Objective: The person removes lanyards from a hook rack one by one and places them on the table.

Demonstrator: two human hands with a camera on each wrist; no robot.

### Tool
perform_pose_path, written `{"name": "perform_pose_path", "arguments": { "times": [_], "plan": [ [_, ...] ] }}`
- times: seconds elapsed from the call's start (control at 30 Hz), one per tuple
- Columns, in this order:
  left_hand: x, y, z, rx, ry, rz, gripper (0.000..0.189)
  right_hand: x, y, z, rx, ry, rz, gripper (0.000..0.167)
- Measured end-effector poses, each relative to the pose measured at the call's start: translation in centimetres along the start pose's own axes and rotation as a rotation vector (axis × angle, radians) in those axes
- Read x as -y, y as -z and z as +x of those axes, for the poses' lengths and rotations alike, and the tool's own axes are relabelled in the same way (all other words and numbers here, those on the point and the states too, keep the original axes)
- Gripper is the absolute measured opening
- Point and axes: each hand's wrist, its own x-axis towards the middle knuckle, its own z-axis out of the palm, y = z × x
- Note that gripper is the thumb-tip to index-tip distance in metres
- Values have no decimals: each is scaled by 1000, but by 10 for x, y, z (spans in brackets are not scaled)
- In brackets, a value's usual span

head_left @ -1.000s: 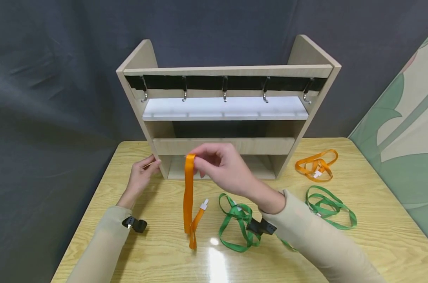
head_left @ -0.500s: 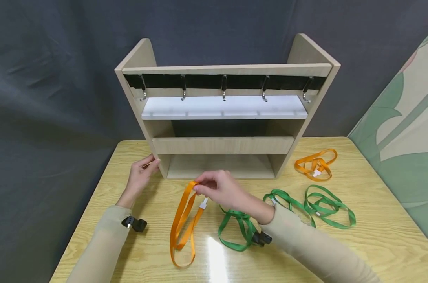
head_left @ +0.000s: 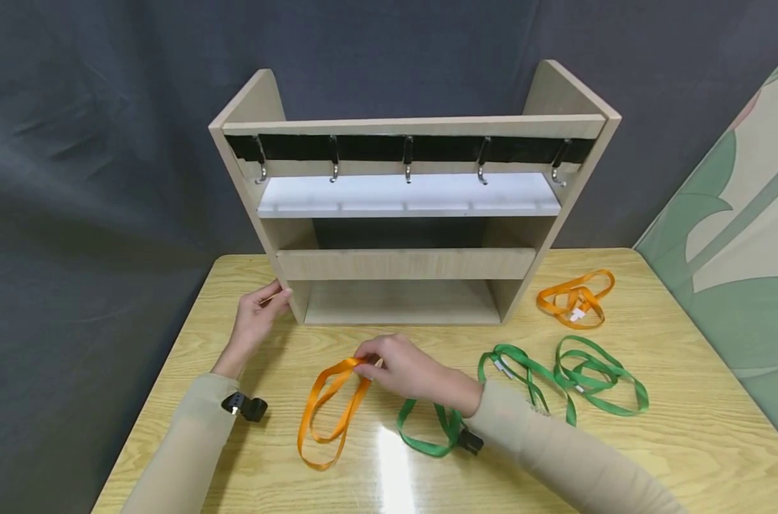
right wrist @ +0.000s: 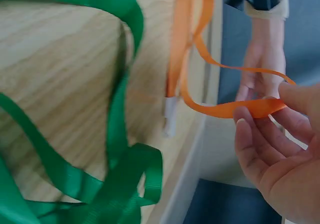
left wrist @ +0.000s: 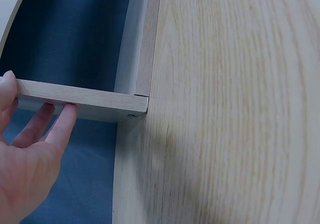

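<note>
My right hand (head_left: 407, 370) pinches the looped end of an orange lanyard (right wrist: 220, 109) between thumb and fingers, low over the table's middle. The lanyard's long loop hangs down to the left, touching or close to the tabletop. In the right wrist view, its white clip (right wrist: 170, 116) shows beside the strap. My left hand (head_left: 253, 325) grips the lower left side panel (left wrist: 82, 95) of a wooden rack (head_left: 405, 264), thumb on one face and fingers on the other. Along the rack's upper front runs a row of metal hooks (head_left: 407, 168), all bare.
A green lanyard (head_left: 430, 449) lies partly under my right forearm. Two more green lanyards (head_left: 524, 362) lie tangled or side by side to the right. Behind them rests another orange lanyard (head_left: 546, 294). A dark curtain (head_left: 106, 178) hangs behind the wooden table (head_left: 190, 343).
My right hand has come down and toward me from in front of the rack, lowering the orange lanyard, whose loop has spread wider. My left hand stays on the panel.
</note>
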Motion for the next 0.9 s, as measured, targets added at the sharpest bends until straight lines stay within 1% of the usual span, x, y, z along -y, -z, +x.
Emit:
{"name": "perform_pose_path", "arguments": {
  "times": [0.2,0.27,0.4,0.5,0.6,0.67,0.77,0.9],
  "plan": [
    [-2,0,-1,-3,10,3,37,-5,-18,-4,119,103,-175,14],
    [-3,0,-2,-6,14,-6,38,-7,-23,-5,147,123,-234,13],
    [-3,-1,-1,-6,10,-18,37,-8,-33,-8,175,124,-312,13],
    [-2,-1,-1,-8,9,-19,37,-10,-38,-11,187,124,-340,11],
    [-1,-1,-1,-5,12,-9,37,-12,-40,-13,188,120,-341,10],
    [-2,-1,0,-4,14,-1,37,-13,-40,-13,186,115,-320,11],
    [-2,-1,-1,-5,19,7,37,-16,-39,-14,186,109,-266,16],
    [-4,-1,-1,-7,20,12,37,-17,-31,-18,175,100,-165,21]
  ]
}}
